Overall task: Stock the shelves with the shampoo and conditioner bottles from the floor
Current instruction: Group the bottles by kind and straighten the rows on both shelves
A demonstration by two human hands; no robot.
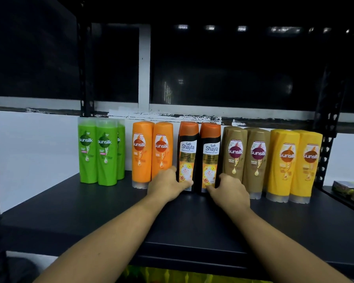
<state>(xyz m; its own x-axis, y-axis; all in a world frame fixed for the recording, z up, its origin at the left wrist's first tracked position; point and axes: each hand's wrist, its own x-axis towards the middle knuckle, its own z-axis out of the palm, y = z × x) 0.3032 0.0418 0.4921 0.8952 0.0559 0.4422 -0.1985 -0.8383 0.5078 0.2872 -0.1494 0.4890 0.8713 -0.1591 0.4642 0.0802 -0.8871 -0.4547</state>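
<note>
Shelf [90, 217] row, left to right: green bottles [104, 154], orange pair [151, 154], left hand [168, 186] and right hand [229, 190] each curled around a Shayla bottle [187, 156] base, brown [245, 158], yellow [294, 164]; stocking appears well advanced, floor unseen.

A white wall [33, 148] runs behind the rack, its upper part painted black along a ragged edge. Flat printed packets [349, 189] lie at far right on a neighbouring ledge, while yellow-green packaging [172, 275] shows below.
</note>
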